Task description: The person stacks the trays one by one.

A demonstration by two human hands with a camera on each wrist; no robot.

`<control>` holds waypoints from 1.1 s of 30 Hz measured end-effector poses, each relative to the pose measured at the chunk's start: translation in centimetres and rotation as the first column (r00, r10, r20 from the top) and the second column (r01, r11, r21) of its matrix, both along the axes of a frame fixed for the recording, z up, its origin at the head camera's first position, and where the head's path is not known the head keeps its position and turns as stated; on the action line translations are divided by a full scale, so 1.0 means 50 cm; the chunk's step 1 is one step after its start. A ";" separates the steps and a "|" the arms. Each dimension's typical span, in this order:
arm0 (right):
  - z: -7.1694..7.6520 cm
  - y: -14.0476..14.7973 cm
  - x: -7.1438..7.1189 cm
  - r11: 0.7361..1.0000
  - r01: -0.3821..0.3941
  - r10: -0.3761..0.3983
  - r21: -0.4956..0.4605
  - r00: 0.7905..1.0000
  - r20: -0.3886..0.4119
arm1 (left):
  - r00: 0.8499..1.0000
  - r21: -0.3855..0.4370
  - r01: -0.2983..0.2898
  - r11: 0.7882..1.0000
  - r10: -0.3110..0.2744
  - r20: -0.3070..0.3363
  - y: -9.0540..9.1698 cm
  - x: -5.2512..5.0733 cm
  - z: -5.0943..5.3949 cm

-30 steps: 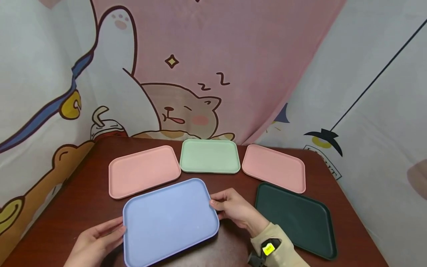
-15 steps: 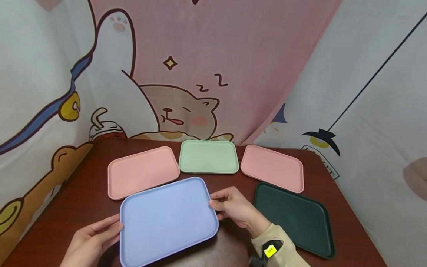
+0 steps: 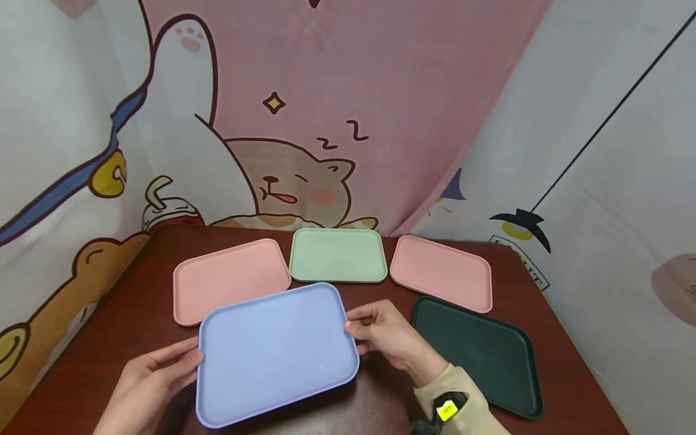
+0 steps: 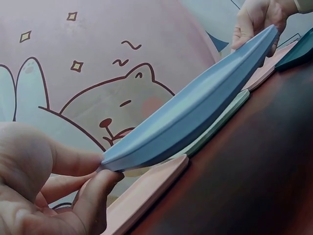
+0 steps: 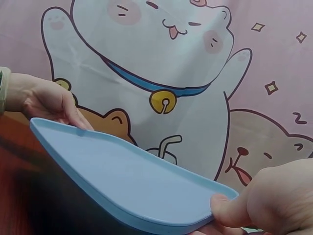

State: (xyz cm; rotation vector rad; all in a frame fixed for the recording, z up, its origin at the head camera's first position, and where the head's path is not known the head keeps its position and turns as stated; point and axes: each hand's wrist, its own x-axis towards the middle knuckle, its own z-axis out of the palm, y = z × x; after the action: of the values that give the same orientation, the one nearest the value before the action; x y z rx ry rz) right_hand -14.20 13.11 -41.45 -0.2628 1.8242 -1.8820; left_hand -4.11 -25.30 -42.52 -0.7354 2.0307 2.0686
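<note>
A blue rectangular tray (image 3: pixel 277 353) is held above the table by both hands, one at each short end. My left hand (image 3: pixel 149 386) pinches its left rim, and in the left wrist view the thumb and fingers (image 4: pixel 100 191) grip the edge from both sides. On the opposite rim, my right hand (image 3: pixel 394 338) holds on with the thumb on top and fingers underneath. The left wrist view shows the tray's underside raised off the tabletop. Behind it lie a pink tray (image 3: pixel 231 278), a light green tray (image 3: pixel 338 255) and a second pink tray (image 3: pixel 441 272).
A dark green tray (image 3: pixel 478 356) lies right of my right forearm, touching or close to the right pink tray. The brown table (image 3: pixel 565 386) ends at a cartoon-printed curtain (image 3: pixel 408 109) at the back and sides.
The blue tray has risen slightly and shifted a little away from me, both hands moving with it. The other trays stay put; the head view has drifted slightly.
</note>
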 end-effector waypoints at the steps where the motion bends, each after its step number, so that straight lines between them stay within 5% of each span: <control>1: 0.001 0.002 0.000 1.000 0.006 -0.006 0.002 1.000 0.000 | 1.000 0.005 0.004 1.000 -0.004 -0.020 0.001 -0.002 0.001; 9: 0.004 0.020 -0.002 0.999 0.045 -0.045 0.014 0.999 0.000 | 0.984 0.053 0.049 0.997 -0.039 -0.176 0.012 -0.024 0.006; 24: 0.010 0.067 -0.003 0.995 0.099 -0.099 0.013 0.995 -0.008 | 0.981 0.012 0.098 0.995 -0.094 -0.172 0.048 -0.073 0.034; 33: 0.019 0.093 0.003 0.992 0.127 -0.127 -0.002 0.992 -0.009 | 0.966 -0.009 0.141 0.990 -0.140 -0.216 0.074 -0.099 0.047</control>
State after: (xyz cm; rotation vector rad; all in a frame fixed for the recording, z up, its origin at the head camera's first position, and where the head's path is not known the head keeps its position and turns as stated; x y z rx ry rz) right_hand -14.04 17.76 -40.49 -0.1588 1.8854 -1.9699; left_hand -9.05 -21.61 -40.19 -0.3647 2.1147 2.1532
